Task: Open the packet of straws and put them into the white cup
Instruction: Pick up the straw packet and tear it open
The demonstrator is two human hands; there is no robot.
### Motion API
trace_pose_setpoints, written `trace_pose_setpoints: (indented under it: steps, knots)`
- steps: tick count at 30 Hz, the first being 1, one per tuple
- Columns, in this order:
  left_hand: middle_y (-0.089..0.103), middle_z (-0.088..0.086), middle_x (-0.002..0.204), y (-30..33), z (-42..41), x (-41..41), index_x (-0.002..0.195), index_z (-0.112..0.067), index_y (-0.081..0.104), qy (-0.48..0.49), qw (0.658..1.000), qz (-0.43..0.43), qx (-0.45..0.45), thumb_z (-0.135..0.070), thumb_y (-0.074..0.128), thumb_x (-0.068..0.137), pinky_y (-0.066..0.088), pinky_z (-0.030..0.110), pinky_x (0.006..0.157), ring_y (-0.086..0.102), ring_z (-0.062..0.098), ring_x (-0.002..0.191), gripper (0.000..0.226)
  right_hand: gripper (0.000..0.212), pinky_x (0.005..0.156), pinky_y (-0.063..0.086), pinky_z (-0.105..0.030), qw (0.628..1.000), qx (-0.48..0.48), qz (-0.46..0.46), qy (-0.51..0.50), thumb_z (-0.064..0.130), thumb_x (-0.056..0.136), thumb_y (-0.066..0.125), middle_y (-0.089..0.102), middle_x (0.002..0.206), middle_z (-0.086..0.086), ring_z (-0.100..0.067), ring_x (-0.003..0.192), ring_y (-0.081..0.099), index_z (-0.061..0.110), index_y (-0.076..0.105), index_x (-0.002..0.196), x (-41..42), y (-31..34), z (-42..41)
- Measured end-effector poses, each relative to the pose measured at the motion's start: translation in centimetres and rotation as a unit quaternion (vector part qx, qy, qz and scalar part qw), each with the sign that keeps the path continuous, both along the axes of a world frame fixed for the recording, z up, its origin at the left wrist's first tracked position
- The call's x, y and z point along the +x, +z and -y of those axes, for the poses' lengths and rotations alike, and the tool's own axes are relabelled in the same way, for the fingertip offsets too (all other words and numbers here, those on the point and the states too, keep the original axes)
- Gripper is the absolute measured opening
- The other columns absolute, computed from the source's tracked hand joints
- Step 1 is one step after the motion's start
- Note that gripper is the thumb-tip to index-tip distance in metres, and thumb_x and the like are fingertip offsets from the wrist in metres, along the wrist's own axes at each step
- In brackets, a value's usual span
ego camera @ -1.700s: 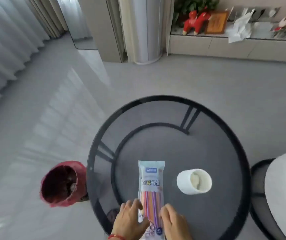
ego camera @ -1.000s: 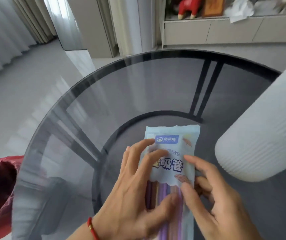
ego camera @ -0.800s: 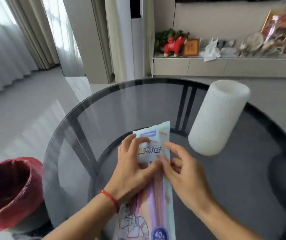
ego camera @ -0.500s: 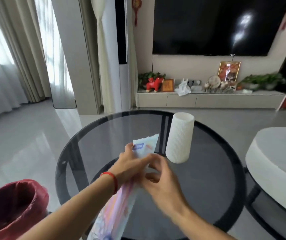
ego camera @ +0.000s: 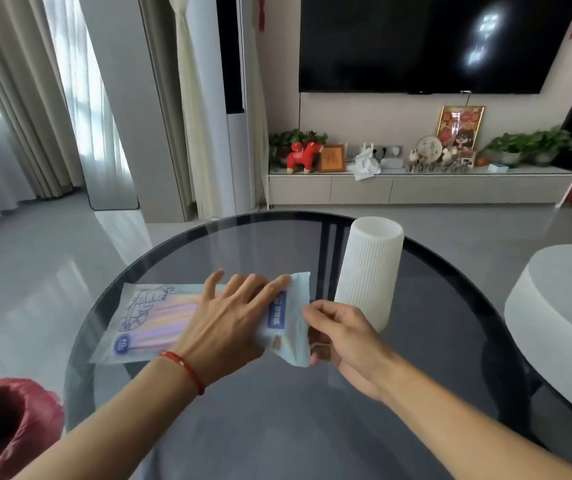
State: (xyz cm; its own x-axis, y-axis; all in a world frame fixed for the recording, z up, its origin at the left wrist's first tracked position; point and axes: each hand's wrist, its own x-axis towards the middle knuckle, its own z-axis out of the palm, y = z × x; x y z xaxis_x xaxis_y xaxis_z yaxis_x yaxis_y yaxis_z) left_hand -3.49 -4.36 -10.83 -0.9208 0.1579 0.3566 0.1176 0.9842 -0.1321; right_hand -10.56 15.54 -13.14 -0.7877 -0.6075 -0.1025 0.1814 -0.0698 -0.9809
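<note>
Round glass table (ego camera: 433, 393), living room behind. Packet of straws (ego camera: 160, 320) lying lengthwise left to right, mid-table; left hand (ego camera: 229, 323) spread flat across it, right hand (ego camera: 343, 336) pinching its near end, just beside white cup (ego camera: 369, 271).

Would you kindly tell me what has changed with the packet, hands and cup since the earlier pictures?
The packet was turned from pointing away to lying crosswise. The left hand now lies spread over it; the right hand has moved to pinch its end beside the cup. The packet remains sealed on the table, the cup upright in place.
</note>
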Motion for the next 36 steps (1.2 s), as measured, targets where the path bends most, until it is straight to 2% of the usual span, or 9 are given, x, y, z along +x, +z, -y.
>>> trace_pose_setpoints:
  steps: [3,4,7,9,13,20,26,31,36]
  knots:
    - [0.012,-0.006,0.163,-0.7,0.0,0.4,0.154,-0.045,0.002,-0.030,0.992,0.094,0.077,-0.084,0.055,0.065,0.006,0.064,0.120,0.004,0.025,0.152,0.110,0.023,0.058,0.057,-0.025,1.000,-0.020,0.011,-0.008,0.018,0.105,0.064,0.077,0.083,-0.010,-0.016,0.067,0.071,0.003,0.080,0.098,-0.4,-0.9,0.6]
    - [0.014,-0.009,0.163,-0.7,-0.6,0.7,0.153,-0.046,0.005,-0.053,0.984,0.101,0.140,-0.090,0.048,0.066,0.005,0.061,0.122,0.003,0.021,0.152,0.107,0.022,0.059,0.058,-0.026,1.000,-0.025,0.002,-0.005,0.020,0.104,0.065,0.076,0.079,-0.007,-0.015,0.066,0.071,0.008,0.081,0.094,-0.3,-0.9,0.7]
    - [0.048,-0.021,0.134,-1.1,-2.9,1.3,0.134,-0.039,0.044,-0.044,0.937,0.020,0.345,-0.075,0.038,0.087,0.029,0.045,0.114,0.036,0.004,0.132,0.059,0.019,0.058,0.056,-0.027,0.999,-0.034,-0.029,0.019,0.031,0.098,0.070,0.070,0.072,-0.001,-0.015,0.063,0.067,0.018,0.078,0.086,0.1,-1.4,1.0]
    - [0.056,-0.021,0.114,-1.3,-3.9,1.0,0.117,-0.032,0.053,-0.004,0.929,-0.043,0.368,-0.058,0.050,0.087,0.034,0.039,0.106,0.046,0.004,0.115,0.039,0.023,0.059,0.055,-0.025,0.998,-0.051,-0.033,0.019,0.037,0.095,0.069,0.064,0.069,0.002,-0.013,0.063,0.063,0.017,0.075,0.088,0.4,-1.9,1.4]
    - [0.060,-0.018,0.109,-1.0,-4.5,0.4,0.108,-0.029,0.056,-0.010,0.919,-0.052,0.391,-0.041,0.063,0.076,0.035,0.036,0.104,0.050,0.004,0.111,0.036,0.022,0.064,0.055,-0.022,0.995,-0.096,-0.009,0.029,0.035,0.100,0.064,0.060,0.067,0.006,-0.006,0.061,0.060,0.017,0.075,0.092,0.1,-2.0,1.5]
    - [0.064,-0.019,0.109,-0.9,-4.1,0.7,0.100,-0.032,0.060,-0.011,0.878,-0.054,0.475,-0.035,0.069,0.073,0.042,0.043,0.102,0.052,0.005,0.115,0.028,0.020,0.070,0.058,-0.029,0.989,-0.099,-0.006,0.108,0.034,0.096,0.067,0.067,0.079,-0.002,-0.014,0.073,0.065,0.014,0.072,0.096,-0.4,-1.5,0.7]
    - [0.066,-0.018,0.111,-0.6,-3.9,0.8,0.083,-0.026,0.062,0.002,0.856,-0.018,0.516,-0.036,0.070,0.073,0.044,0.042,0.101,0.055,0.006,0.114,0.017,0.026,0.064,0.053,-0.026,0.994,-0.048,-0.077,0.067,0.022,0.100,0.063,0.061,0.072,-0.004,-0.016,0.066,0.059,0.018,0.071,0.076,-0.3,-1.3,0.6]
    - [0.065,-0.016,0.114,-0.2,-3.4,0.8,0.062,-0.018,0.062,0.008,0.904,0.045,0.425,-0.033,0.070,0.079,0.041,0.021,0.095,0.055,0.004,0.108,0.024,0.029,0.060,0.047,-0.024,0.978,0.029,-0.206,0.028,0.014,0.097,0.067,0.062,0.060,-0.002,-0.015,0.058,0.055,0.019,0.071,0.069,-0.3,-1.2,0.3]
    - [0.064,0.001,0.118,-0.5,-3.7,1.1,0.065,-0.008,0.057,-0.038,0.953,0.030,0.299,-0.020,0.064,0.083,0.043,0.038,0.093,0.056,0.022,0.106,0.022,0.048,0.050,0.043,-0.018,0.970,0.067,-0.232,0.024,-0.005,0.095,0.068,0.061,0.053,0.008,-0.006,0.049,0.052,0.029,0.070,0.061,0.0,-0.9,0.4]
